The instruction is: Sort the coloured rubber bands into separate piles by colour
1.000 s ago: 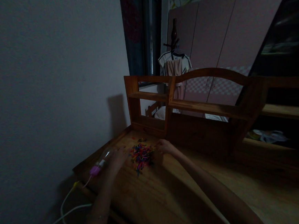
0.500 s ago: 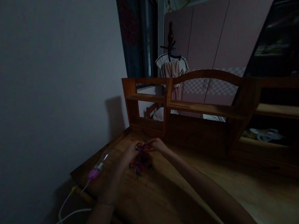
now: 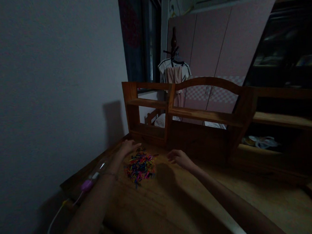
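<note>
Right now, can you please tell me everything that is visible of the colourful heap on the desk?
The heap is a low, loose tangle of many small, thin pieces in pink, red, yellow, blue and dark shades; their material is too dim to tell. It lies on the wooden desk, some pieces straying at its edges. The left hand is close to its far edge, contact unclear; the right hand is apart from it.
</note>
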Action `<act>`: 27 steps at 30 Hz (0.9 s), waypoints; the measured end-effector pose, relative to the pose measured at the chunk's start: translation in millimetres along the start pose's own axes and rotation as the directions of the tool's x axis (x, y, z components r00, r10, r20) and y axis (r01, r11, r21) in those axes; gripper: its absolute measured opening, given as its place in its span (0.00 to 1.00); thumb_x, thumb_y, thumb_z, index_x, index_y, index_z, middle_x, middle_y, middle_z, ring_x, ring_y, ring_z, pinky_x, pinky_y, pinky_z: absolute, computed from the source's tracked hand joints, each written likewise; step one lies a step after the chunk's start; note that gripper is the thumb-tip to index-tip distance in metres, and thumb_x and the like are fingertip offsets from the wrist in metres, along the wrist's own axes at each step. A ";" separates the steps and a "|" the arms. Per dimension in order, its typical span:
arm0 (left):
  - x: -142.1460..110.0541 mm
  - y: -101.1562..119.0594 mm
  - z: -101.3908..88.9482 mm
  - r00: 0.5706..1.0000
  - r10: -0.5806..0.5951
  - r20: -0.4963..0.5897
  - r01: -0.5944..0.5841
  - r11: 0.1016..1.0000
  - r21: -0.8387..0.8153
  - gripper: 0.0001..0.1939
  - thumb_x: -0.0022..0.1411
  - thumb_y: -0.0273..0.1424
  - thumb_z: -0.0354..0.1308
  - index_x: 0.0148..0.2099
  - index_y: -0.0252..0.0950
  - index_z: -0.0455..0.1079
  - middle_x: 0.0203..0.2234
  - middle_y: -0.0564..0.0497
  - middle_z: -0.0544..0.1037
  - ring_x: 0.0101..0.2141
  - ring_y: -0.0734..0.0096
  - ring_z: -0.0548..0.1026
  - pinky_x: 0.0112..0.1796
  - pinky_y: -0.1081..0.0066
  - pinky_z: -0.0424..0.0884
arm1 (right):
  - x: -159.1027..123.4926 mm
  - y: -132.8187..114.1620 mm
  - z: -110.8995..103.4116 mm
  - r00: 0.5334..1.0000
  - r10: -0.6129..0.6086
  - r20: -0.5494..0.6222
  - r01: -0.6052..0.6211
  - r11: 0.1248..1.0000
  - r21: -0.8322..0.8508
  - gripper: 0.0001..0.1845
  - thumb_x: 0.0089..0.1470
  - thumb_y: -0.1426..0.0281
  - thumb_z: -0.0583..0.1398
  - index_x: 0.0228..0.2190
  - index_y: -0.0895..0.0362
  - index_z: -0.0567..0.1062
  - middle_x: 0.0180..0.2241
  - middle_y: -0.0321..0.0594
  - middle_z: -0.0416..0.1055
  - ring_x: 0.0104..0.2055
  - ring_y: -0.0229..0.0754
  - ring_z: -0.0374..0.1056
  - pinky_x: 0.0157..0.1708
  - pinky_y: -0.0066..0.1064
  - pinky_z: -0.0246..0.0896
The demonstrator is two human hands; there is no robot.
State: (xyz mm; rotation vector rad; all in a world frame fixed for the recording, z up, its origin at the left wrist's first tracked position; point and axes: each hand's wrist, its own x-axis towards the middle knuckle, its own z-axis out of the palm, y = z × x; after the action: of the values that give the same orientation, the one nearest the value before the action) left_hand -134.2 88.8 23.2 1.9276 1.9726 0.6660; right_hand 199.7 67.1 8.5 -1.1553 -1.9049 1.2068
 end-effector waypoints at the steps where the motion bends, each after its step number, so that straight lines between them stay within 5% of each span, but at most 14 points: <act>1: 3.1 -0.9 4.3 0.999 -0.003 0.034 0.003 1.000 0.003 0.21 0.63 0.45 0.56 0.45 0.30 0.71 0.43 0.43 0.77 0.42 0.61 0.75 0.45 0.59 0.70 | -11.7 3.2 -7.3 1.000 -0.008 0.002 0.008 1.000 -0.008 0.20 0.41 0.79 0.51 0.34 0.60 0.76 0.36 0.43 0.76 0.36 0.41 0.74 0.32 0.27 0.69; 7: 12.7 7.8 31.9 0.927 0.122 0.354 -0.122 0.992 -0.023 0.27 0.65 0.51 0.47 0.41 0.32 0.74 0.36 0.47 0.79 0.36 0.65 0.76 0.35 0.70 0.70 | -70.7 11.4 -41.7 1.000 -0.028 0.005 0.028 0.999 -0.022 0.21 0.40 0.78 0.50 0.36 0.60 0.76 0.35 0.43 0.76 0.35 0.41 0.74 0.34 0.30 0.69; 11: 18.4 14.9 28.2 0.835 0.183 0.519 -0.207 0.978 -0.013 0.25 0.50 0.51 0.62 0.42 0.36 0.76 0.37 0.49 0.80 0.36 0.62 0.76 0.32 0.73 0.69 | -94.8 9.9 -47.3 0.998 -0.029 0.049 0.029 1.000 -0.002 0.22 0.42 0.78 0.50 0.37 0.60 0.76 0.36 0.43 0.76 0.35 0.41 0.74 0.34 0.31 0.69; 15: 13.3 20.0 23.1 0.776 0.207 0.595 -0.279 0.960 0.030 0.30 0.32 0.35 0.72 0.44 0.40 0.76 0.41 0.51 0.80 0.38 0.61 0.75 0.33 0.74 0.70 | -112.4 3.9 -45.4 0.989 -0.093 0.112 0.092 0.996 0.015 0.20 0.46 0.78 0.51 0.39 0.59 0.76 0.38 0.44 0.76 0.36 0.41 0.74 0.34 0.32 0.70; 20: 2.1 25.9 20.0 0.780 0.217 0.587 -0.335 0.937 0.100 0.24 0.39 0.27 0.64 0.43 0.37 0.75 0.38 0.51 0.80 0.36 0.63 0.76 0.33 0.73 0.71 | -125.6 -4.9 -46.8 0.985 -0.123 0.119 0.130 0.990 -0.050 0.12 0.54 0.74 0.54 0.38 0.59 0.76 0.37 0.44 0.76 0.36 0.42 0.75 0.34 0.33 0.70; 27: 10.6 36.6 -11.1 0.813 0.259 0.522 -0.382 0.913 0.142 0.17 0.54 0.36 0.57 0.44 0.36 0.75 0.34 0.49 0.80 0.32 0.65 0.77 0.33 0.72 0.71 | -130.0 -7.2 -57.9 0.983 -0.140 0.122 0.146 0.989 -0.037 0.11 0.58 0.71 0.55 0.39 0.59 0.75 0.38 0.45 0.75 0.36 0.42 0.74 0.35 0.33 0.70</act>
State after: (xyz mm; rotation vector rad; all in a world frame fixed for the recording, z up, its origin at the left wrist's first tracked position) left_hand -109.3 97.7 52.8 2.3186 1.4679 -0.0253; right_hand 302.4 -28.3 34.2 -0.9700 -2.0758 1.1819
